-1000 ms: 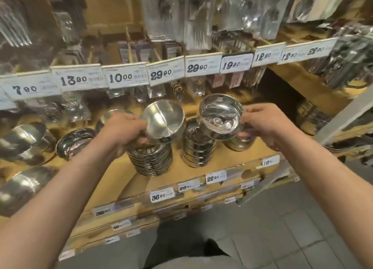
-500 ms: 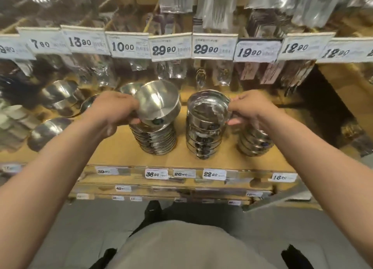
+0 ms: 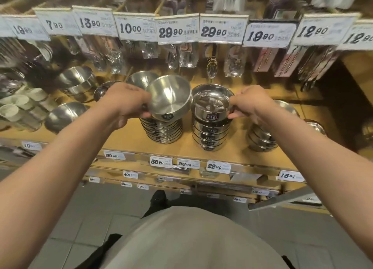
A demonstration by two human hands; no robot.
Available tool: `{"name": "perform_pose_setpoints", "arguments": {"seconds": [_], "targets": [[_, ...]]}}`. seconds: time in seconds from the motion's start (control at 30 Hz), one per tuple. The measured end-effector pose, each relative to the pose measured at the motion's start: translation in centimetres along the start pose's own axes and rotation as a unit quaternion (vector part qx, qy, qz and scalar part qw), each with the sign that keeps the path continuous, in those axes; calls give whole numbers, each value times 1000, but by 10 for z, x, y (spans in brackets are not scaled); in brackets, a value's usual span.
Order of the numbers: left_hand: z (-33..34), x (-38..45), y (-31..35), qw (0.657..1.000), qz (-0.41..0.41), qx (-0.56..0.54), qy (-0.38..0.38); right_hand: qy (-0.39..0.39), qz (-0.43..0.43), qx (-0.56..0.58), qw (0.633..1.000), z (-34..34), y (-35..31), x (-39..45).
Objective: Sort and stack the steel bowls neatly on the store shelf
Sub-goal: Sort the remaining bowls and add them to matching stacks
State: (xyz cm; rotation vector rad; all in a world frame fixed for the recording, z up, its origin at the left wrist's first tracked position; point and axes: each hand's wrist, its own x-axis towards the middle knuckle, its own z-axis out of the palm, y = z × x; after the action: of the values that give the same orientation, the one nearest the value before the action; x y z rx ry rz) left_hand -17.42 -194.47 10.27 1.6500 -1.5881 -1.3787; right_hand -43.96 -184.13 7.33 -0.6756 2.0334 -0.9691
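The left hand (image 3: pixel 123 105) grips a tilted steel bowl (image 3: pixel 169 97) by its rim just above the left stack (image 3: pixel 162 130) — bare shelf (image 3: pixel 129 145) lies open before it. Just beside, the right hand (image 3: pixel 249 105) pinches the top bowl (image 3: pixel 212 105) seated on the middle stack (image 3: pixel 211 135); a third stack (image 3: pixel 260 139) stands near the shelf's right end.

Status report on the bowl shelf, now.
Left hand grips a tilted bowl above the left stack. Right hand pinches the top bowl on the middle stack. Nothing blocking either stack.
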Motion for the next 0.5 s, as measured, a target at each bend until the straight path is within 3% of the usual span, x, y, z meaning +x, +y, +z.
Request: {"name": "perform_pose_setpoints", "arguments": {"seconds": [0.5], "targets": [[18,-21,-9,1000,-12,-4,-20,28,-23,15,999,3,15,-4]]}}
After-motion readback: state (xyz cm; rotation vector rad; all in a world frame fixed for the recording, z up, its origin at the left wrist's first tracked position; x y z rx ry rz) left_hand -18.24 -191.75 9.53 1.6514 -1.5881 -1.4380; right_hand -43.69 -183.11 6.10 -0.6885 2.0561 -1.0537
